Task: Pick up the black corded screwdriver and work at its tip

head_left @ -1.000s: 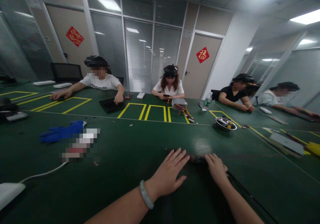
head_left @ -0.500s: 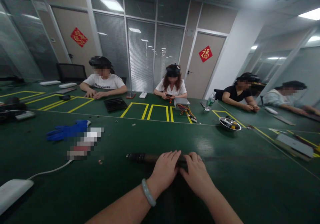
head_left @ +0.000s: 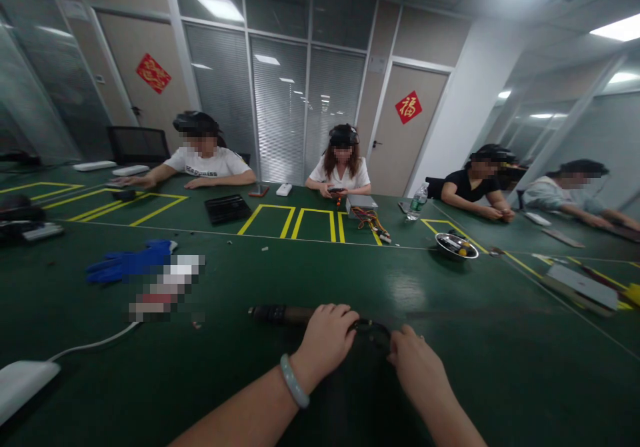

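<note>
A slim dark tool point(head_left: 290, 314), seemingly an inline electric screwdriver, lies across the green table with its narrow black tip to the left. My left hand point(head_left: 333, 334) is wrapped over the back of its brown body, hiding that part. From beneath these fingers a black cord point(head_left: 377, 325) curves rightward. My right hand point(head_left: 415, 360) is closed around the cord's right side, its fingertips curled together. There is a gap between my two hands, and a pale bangle point(head_left: 294, 382) circles my left wrist.
Left of the tool lie blue gloves point(head_left: 130, 264) and a blurred-out item with a white cable point(head_left: 95, 345). A metal bowl point(head_left: 456, 247), a bottle point(head_left: 417, 202) and a power supply point(head_left: 361, 206) stand farther back. Several people sit along the far side.
My right hand has moved off the tool's body to the right and now grips the cord. My left hand stays on the tool. A person at far left has stretched out an arm.
</note>
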Demonstrator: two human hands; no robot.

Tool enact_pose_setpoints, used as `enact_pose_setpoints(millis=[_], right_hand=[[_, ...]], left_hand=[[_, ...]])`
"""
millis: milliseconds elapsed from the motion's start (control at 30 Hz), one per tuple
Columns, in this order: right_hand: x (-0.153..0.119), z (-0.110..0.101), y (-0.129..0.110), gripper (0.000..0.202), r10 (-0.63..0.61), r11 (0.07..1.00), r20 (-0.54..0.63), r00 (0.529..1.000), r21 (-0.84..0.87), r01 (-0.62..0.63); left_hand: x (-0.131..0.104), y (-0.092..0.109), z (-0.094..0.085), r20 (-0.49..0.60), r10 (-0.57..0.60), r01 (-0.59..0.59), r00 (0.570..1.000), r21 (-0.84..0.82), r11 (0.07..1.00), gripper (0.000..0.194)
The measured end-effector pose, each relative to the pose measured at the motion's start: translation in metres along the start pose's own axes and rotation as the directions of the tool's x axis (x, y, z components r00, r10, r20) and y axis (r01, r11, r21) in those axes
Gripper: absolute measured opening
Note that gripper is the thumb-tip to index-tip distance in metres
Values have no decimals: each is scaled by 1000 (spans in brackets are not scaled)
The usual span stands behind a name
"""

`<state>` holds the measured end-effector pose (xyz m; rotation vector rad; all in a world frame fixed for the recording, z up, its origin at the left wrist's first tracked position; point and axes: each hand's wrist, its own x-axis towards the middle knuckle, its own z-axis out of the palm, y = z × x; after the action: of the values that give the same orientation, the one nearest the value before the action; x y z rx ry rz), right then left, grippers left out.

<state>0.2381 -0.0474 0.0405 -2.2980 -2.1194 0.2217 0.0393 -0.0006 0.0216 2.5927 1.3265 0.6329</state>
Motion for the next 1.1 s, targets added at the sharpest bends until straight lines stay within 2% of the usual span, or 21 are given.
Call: enact_pose_setpoints(millis=[133,267,367,567,700,900,1100], right_hand=[[13,12,13,11,5,993,-110,994,118,8],[20,22,13,12,-77,962,-197,977,242,125],[22,26,5,11,-113,926,-221,969,331,184],[23,31,-3,12,-101,871,-222,970,452,194],[23,30,-6,12,-102,841,-245,964,497,215],[19,22,-6,13,-65,815,-362,930,518,259],[24,30,-6,9,-97,854,-285,954,468,227]], left_hand=[[0,-2,-5,21,-39,39,999,8,999,20],[-1,-6,-4,-16,-15,15,1000,-2,1000,23],[0,-8,-1,-38,23,-24,999,-6,1000,23],[3,-7,0,-20,60,-60,998,-24,998,18],[4,-6,-2,-14,57,-57,998,-21,998,15],[2,-4,-3,11,50,-49,999,-23,999,16],[3,-4,-4,35,47,-46,998,-20,999,14]])
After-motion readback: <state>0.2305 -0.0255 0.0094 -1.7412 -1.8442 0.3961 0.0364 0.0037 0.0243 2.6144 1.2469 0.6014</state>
